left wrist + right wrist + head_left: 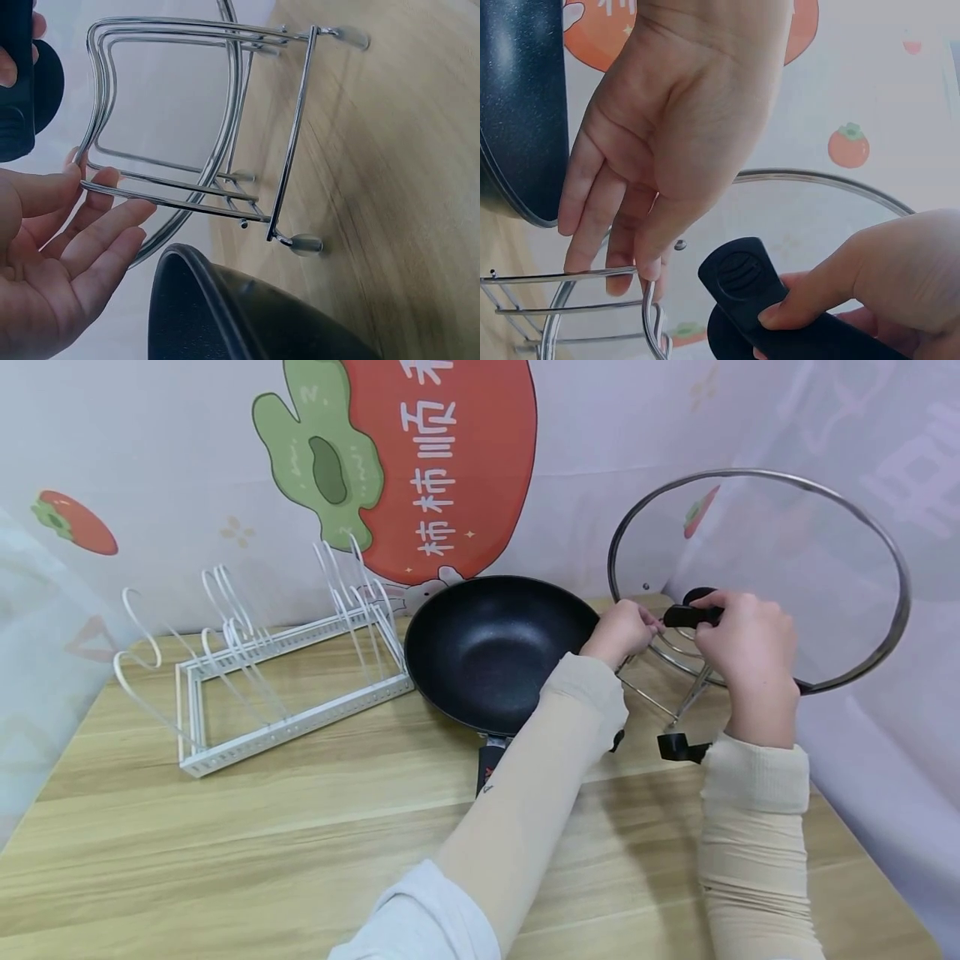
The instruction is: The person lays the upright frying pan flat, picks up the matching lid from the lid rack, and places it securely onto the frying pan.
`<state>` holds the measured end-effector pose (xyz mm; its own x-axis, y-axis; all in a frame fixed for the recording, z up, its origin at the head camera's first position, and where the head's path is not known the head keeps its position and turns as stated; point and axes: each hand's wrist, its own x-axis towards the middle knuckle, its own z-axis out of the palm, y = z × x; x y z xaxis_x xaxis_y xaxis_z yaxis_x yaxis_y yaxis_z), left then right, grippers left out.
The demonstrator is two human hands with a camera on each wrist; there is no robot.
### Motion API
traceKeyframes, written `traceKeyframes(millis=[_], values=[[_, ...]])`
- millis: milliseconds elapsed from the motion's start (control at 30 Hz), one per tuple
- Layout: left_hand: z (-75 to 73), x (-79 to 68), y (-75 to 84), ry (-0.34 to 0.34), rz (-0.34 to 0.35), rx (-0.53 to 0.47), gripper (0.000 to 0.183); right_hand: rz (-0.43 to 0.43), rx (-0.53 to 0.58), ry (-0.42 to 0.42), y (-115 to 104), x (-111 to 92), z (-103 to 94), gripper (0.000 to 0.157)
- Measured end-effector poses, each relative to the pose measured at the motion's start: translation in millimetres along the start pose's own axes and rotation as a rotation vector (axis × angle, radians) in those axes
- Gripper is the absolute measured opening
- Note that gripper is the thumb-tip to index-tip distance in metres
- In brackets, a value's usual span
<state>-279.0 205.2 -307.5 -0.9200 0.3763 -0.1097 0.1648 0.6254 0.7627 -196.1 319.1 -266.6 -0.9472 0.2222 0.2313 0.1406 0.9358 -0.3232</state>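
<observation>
My left hand (621, 631) pinches the top bend of a chrome wire rack (292, 135) between thumb and fingers. My right hand (746, 635) grips the black handle (780, 307) of a large glass lid. The lid's metal rim (896, 568) stands nearly upright, and part of it passes between the rack's wires. Between the two forearms the rack is partly hidden in the head view. Left of my left hand sits a black wok (498, 643), open side up, its handle (489, 764) pointing towards me and partly covered by my left sleeve.
A white rack (296, 727) with tall curved dividers stands on the left of the wooden table (247, 860). A printed cloth backdrop (585, 410) hangs close behind the table and along its right side.
</observation>
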Motion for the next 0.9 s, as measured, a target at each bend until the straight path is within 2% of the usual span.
traceKeyframes(millis=[200,367,567,733,900], values=[[1.8,-1.7,-5.5,0.004,0.01,-0.038,0.017,0.004,-0.005,-0.01,-0.4,-2.3,1.0,0.035],[2.7,-1.4,-7.5,0.006,0.005,-0.019,0.018,0.015,0.0,-0.04,-2.0,-3.4,1.6,0.037],[-0.7,-3.5,-5.2,-0.035,-0.014,-0.028,0.017,0.016,0.008,-0.073,-1.4,-5.1,-1.2,0.04],[-4.0,-5.0,-1.9,-0.039,-0.008,-0.004,0.017,0.0,-0.002,-0.068,-1.3,-5.9,-4.4,0.042],[-2.8,-6.0,-4.6,-0.055,0.017,-0.031,0.017,-0.01,-0.004,-0.058,-0.6,-9.5,-6.3,0.042]])
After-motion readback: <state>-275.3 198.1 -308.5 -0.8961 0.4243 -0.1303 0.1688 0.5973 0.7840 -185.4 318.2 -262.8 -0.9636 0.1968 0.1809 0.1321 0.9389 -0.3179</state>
